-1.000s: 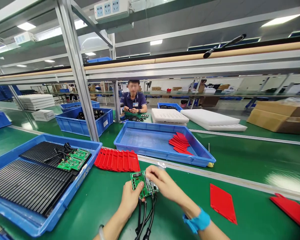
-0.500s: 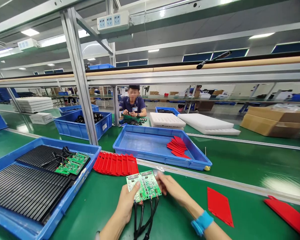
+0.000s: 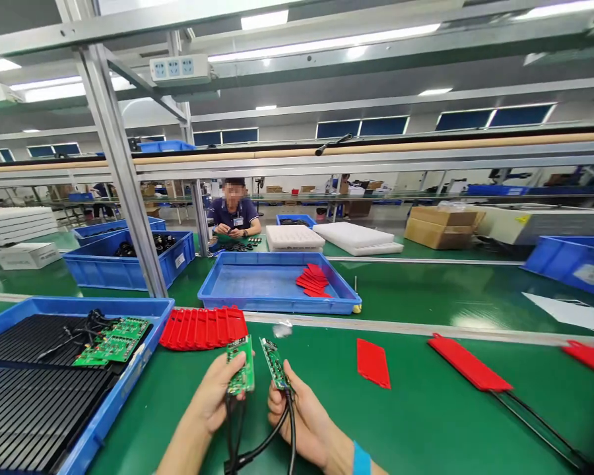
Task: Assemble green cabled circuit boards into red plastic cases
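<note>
Head view, left grip [image 3: 214, 392] closed on green board [image 3: 245, 377], right grip [image 3: 304, 419] clasping second board [image 3: 273, 363]

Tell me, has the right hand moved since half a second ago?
Yes. Against the nearest single red plate on the green bench, the right hand has shifted lower in view, from above the plate's middle to below it.
</note>
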Tool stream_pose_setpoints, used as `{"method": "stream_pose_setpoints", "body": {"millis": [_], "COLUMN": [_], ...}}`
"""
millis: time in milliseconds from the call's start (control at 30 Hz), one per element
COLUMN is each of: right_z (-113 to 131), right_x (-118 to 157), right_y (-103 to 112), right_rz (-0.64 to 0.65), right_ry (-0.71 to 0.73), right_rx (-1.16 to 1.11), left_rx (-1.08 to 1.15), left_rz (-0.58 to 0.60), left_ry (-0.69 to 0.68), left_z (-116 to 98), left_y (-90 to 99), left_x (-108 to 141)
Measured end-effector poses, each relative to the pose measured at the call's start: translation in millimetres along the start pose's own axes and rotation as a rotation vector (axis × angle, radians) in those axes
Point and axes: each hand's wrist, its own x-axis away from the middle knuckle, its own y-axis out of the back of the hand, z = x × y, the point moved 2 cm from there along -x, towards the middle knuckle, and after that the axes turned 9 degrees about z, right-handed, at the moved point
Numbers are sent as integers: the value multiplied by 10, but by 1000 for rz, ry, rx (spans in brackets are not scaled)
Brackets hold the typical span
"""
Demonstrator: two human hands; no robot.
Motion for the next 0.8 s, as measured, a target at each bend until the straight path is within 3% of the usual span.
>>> {"method": "stream_pose_setpoints", "body": {"millis": [100, 200, 300, 367, 433, 633, 800], "right_z": [156, 330, 395, 392, 387, 496, 637], "right_x": [154, 271, 307, 313, 320, 403, 575], "right_y": [151, 384, 590, 673, 708, 667, 535], "right_rz": [-101, -134, -122, -121, -112, 2, -15], "right_ry": [-11, 36, 53, 59, 79, 241, 321], "right_rx": [1, -24, -56, -60, -57, -63, -17], "left_rx": [-329, -716, -1358, -1655, -1734, -1689, -1451], "left_rz": [108, -43, -192, -289, -354, -384, -462], "left_ry": [48, 92, 174, 196, 144, -44, -59], "left_z": [-267, -447, -520, -528, -510, -342, -302], "left_y": [386, 871, 1089, 1032, 861, 337, 294], "left_x": [148, 299, 320, 196, -41, -943, -1266]}}
